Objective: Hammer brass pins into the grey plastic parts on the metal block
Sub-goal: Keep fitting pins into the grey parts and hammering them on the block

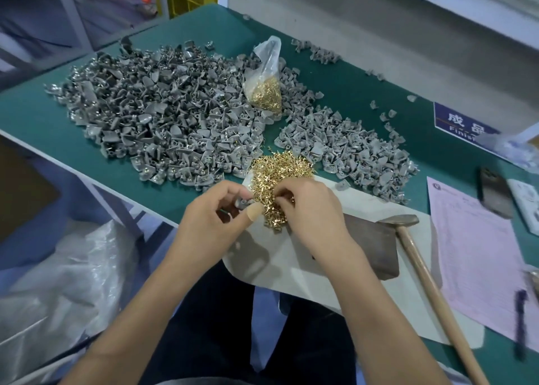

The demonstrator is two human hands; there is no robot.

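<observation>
The left hand [221, 209] pinches one grey plastic part [242, 202], and just to its right the right hand [309, 209] picks with curled fingers in the loose brass pins [277, 177]. Whether a pin is already grasped cannot be told. The metal block [370, 244] lies nearer and right of both grips, closest to the right hand, with the hammer [423, 271] beside it.

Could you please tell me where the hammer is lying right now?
The wooden-handled hammer lies untouched on the right of the head view, its head beside the dark metal block, left of the pink paper form.
</observation>
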